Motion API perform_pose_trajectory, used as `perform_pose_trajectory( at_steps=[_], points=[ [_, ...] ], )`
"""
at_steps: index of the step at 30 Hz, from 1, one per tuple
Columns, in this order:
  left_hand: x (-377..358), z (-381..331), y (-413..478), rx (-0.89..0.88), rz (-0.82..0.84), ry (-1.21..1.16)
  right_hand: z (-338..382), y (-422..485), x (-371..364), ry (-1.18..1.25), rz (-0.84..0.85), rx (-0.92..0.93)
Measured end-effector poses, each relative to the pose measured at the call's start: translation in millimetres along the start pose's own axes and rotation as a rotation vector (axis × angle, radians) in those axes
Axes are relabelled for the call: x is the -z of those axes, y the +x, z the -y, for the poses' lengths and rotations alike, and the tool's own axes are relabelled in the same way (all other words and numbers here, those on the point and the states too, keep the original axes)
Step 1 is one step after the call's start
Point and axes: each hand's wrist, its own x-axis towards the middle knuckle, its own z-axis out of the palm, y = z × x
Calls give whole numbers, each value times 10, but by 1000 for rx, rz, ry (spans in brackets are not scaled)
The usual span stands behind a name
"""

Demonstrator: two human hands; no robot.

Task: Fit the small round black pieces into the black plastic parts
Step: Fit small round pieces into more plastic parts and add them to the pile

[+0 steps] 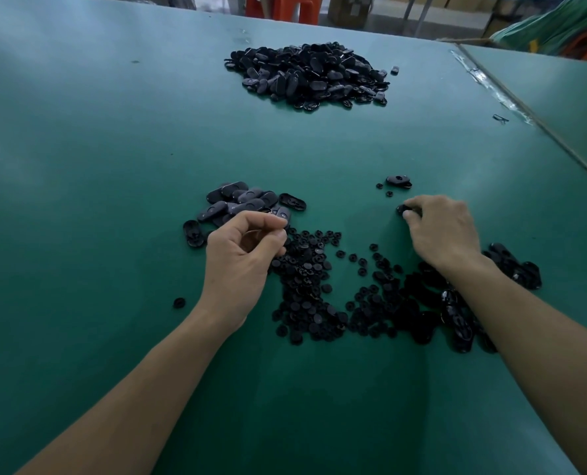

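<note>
A heap of small round black pieces lies on the green table between my arms. My left hand hovers at its left edge with thumb and fingertips pinched together; what they pinch is too small to see. Just beyond it lies a small cluster of oval black plastic parts. My right hand presses down on one black plastic part, fingers curled over it. Another single part with two loose round pieces lies just beyond. More black parts lie under and right of my right wrist.
A big pile of black plastic parts sits far across the green table. One stray round piece lies left of my left wrist. A seam with tape runs along the right, where a second table begins. Orange stools stand beyond the far edge.
</note>
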Motion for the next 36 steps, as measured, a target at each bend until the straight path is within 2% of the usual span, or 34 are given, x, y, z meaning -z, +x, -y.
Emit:
perform_pose_trajectory(
  at_steps=[2,6,10,13,16,20,23,26,33,36],
  points=[
    [0,1,-1,0,5,-1,25,-7,9,137,6,-27],
    [8,0,-9,-15,48,-38,191,-136,114,503,146,-55],
    [-13,-17,-43,-6,124,-60,520,-507,201,937,351,138],
    [-31,-43,-59,-8,207,-47,741,-711,173,1099,465,291],
    [-33,-64,-62,-9,206,-66,812,-772,178,1094,440,330],
    [-35,-79,-56,32,176,-121,756,-764,209,1026,358,232],
    [-31,-66,-44,27,179,-116,752,-766,191,953,391,219],
    [-19,-51,-34,17,172,-105,770,-779,167,991,436,209],
    [-19,-45,-29,18,162,-121,767,-733,146,978,380,263],
    [-13,-38,-19,31,137,-153,750,-717,114,963,324,205]
  ],
)
